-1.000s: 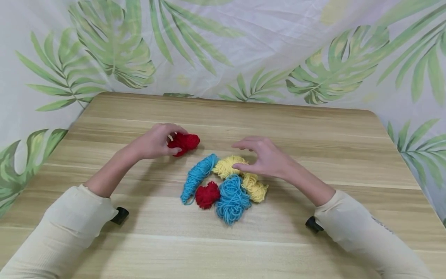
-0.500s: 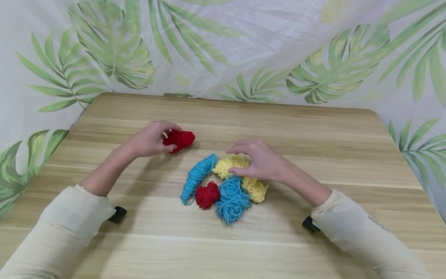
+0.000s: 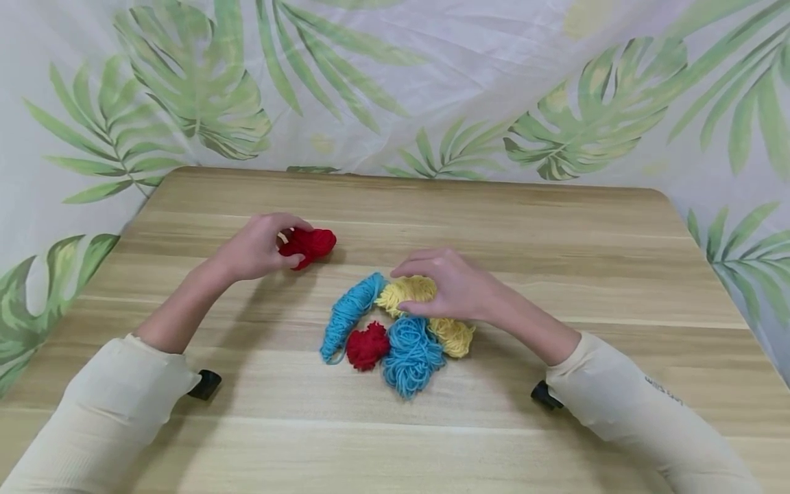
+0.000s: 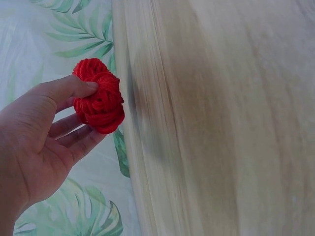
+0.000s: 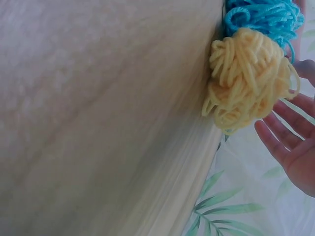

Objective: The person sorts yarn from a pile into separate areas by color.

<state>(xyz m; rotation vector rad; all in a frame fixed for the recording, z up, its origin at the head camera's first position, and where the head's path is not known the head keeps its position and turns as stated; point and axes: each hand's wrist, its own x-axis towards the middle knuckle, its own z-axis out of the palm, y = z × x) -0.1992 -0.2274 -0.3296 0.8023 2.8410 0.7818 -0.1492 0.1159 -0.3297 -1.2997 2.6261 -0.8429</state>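
Observation:
My left hand (image 3: 254, 250) pinches a red yarn bundle (image 3: 317, 244) between thumb and fingers, left of the other yarn. In the left wrist view, the thumb presses across this red bundle (image 4: 101, 101). Over a yellow yarn bundle (image 3: 415, 291) at the middle of the table is my right hand (image 3: 459, 283), thumb and fingers apart on either side of it. Whether they touch it cannot be told. The right wrist view shows spread fingers beside yellow yarn (image 5: 248, 78), with blue yarn (image 5: 266, 19) behind.
Near the right hand lie a second yellow bundle (image 3: 453, 336), a loose blue bundle (image 3: 412, 357), a small red bundle (image 3: 368, 346) and a long blue bundle (image 3: 350, 315). They sit close together on the wooden table (image 3: 308, 439). A leaf-printed cloth (image 3: 469, 75) hangs behind.
The left hand has carried the red yarn bundle a little to the left. The right hand has shifted left and slightly nearer, over the yellow bundle. The other bundles stay put.

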